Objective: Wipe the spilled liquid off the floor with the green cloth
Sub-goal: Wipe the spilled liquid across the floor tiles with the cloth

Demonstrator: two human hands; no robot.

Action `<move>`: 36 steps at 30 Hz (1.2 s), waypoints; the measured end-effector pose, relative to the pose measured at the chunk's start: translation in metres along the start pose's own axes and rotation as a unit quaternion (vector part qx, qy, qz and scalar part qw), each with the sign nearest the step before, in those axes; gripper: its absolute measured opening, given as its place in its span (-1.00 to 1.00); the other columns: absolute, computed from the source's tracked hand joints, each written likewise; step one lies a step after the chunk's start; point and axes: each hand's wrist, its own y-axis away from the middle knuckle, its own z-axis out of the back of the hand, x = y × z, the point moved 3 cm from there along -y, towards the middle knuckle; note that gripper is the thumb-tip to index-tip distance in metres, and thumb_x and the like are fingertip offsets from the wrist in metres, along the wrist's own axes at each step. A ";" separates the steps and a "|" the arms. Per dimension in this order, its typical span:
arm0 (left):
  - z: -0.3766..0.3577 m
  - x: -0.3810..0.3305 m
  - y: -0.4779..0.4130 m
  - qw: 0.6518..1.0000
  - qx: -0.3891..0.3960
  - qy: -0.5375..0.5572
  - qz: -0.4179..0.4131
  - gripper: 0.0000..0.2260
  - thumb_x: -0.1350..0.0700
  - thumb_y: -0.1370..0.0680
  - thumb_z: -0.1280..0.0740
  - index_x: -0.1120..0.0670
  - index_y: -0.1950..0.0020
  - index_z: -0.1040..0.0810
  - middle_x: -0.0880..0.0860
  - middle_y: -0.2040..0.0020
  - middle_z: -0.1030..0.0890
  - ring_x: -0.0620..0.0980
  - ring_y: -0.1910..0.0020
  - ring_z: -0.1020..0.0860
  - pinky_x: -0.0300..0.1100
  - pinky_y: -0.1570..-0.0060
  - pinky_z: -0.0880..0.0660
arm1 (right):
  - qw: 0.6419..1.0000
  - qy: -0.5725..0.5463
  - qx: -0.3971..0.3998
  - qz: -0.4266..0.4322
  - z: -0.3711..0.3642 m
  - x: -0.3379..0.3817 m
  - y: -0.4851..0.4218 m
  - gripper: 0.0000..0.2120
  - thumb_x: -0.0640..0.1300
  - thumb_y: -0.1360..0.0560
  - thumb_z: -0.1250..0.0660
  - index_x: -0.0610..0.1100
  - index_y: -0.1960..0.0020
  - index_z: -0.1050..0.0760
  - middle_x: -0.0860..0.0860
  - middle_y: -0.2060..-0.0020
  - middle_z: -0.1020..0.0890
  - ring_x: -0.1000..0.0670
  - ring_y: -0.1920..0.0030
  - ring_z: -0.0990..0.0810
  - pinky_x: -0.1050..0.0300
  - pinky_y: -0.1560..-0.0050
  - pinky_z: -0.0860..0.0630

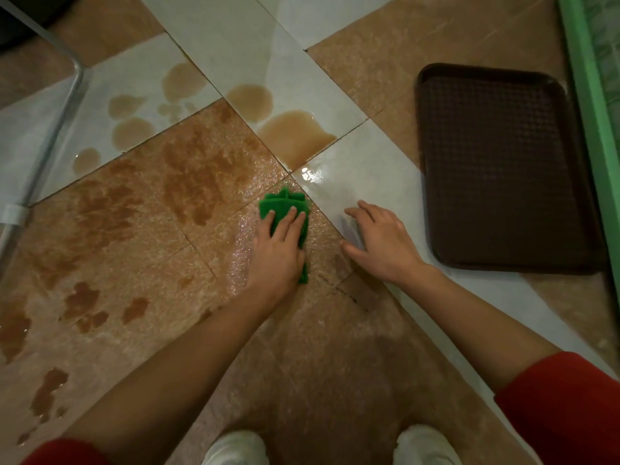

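Note:
A green cloth lies flat on the tiled floor near the middle of the view. My left hand presses down on it with the fingers spread over it. My right hand rests open on a white tile just to the right, holding nothing. Brown spilled liquid pools on the white tiles beyond the cloth. More of it spreads in patches over the tan tiles to the left. A wet sheen shows on the floor around the cloth.
A dark brown plastic tray lies on the floor at the right, beside a green frame. A metal leg slants down at the left. My two white shoes are at the bottom edge.

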 end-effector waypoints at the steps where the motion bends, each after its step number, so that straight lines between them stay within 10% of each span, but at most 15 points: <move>1: -0.005 -0.007 0.006 1.000 0.014 -0.006 -0.027 -0.48 0.09 -0.52 -0.14 0.08 -0.49 -0.17 0.08 -0.48 -0.25 0.23 -0.44 -0.14 0.19 -0.36 -0.19 | 1.000 0.004 0.003 0.003 0.000 -0.001 0.000 -0.41 0.12 -0.51 -0.23 -0.05 -0.46 -0.21 -0.10 -0.47 -0.24 -0.10 -0.45 -0.19 -0.02 -0.45 -0.09; 6: -0.013 0.000 0.014 0.985 0.052 -0.021 -0.163 -0.49 0.02 -0.46 -0.07 0.08 -0.40 -0.34 0.09 -0.35 -0.44 0.27 -0.31 -0.38 0.22 -0.17 -0.42 | 1.000 0.015 0.009 0.012 -0.002 -0.006 0.000 -0.42 0.11 -0.50 -0.22 -0.07 -0.45 -0.22 -0.08 -0.37 -0.38 -0.10 -0.40 -0.27 -0.06 -0.43 -0.14; 13: -0.010 -0.028 -0.018 0.997 0.035 -0.024 -0.062 -0.49 0.06 -0.53 -0.11 0.09 -0.49 -0.18 0.09 -0.47 -0.27 0.24 -0.44 -0.16 0.22 -0.34 -0.23 | 1.000 0.005 -0.002 0.016 0.003 -0.015 0.001 -0.41 0.10 -0.50 -0.23 -0.06 -0.46 -0.19 -0.07 -0.42 -0.31 -0.09 -0.45 -0.20 -0.05 -0.46 -0.06; 19: -0.022 -0.025 0.013 0.972 0.060 -0.053 -0.221 -0.51 0.00 -0.48 -0.08 0.06 -0.41 -0.33 0.06 -0.34 -0.46 0.24 -0.31 -0.41 0.17 -0.09 -0.49 | 1.000 -0.016 -0.002 -0.004 0.001 -0.022 0.000 -0.39 0.17 -0.47 -0.16 -0.06 -0.45 -0.22 -0.08 -0.40 -0.35 -0.11 -0.43 -0.23 -0.09 -0.45 -0.11; 27: -0.014 -0.048 -0.012 0.988 0.076 -0.047 -0.127 -0.41 -0.06 -0.47 0.09 0.05 -0.50 -0.11 0.05 -0.50 -0.20 0.20 -0.47 -0.08 0.16 -0.40 -0.15 | 1.000 -0.009 -0.014 0.003 0.005 -0.024 0.006 -0.34 0.23 -0.41 -0.06 -0.07 -0.43 -0.25 -0.09 -0.37 -0.38 -0.10 -0.41 -0.26 -0.08 -0.43 -0.14; 36: -0.018 -0.043 0.006 0.954 0.085 -0.097 -0.272 -0.49 -0.04 -0.49 -0.02 0.04 -0.44 -0.28 0.05 -0.39 -0.40 0.19 -0.37 -0.35 0.07 -0.14 -0.44 | 0.999 -0.038 -0.023 0.001 0.016 -0.024 0.009 -0.44 0.10 -0.52 -0.23 -0.07 -0.45 -0.23 -0.09 -0.42 -0.31 -0.08 -0.44 -0.20 -0.03 -0.45 -0.11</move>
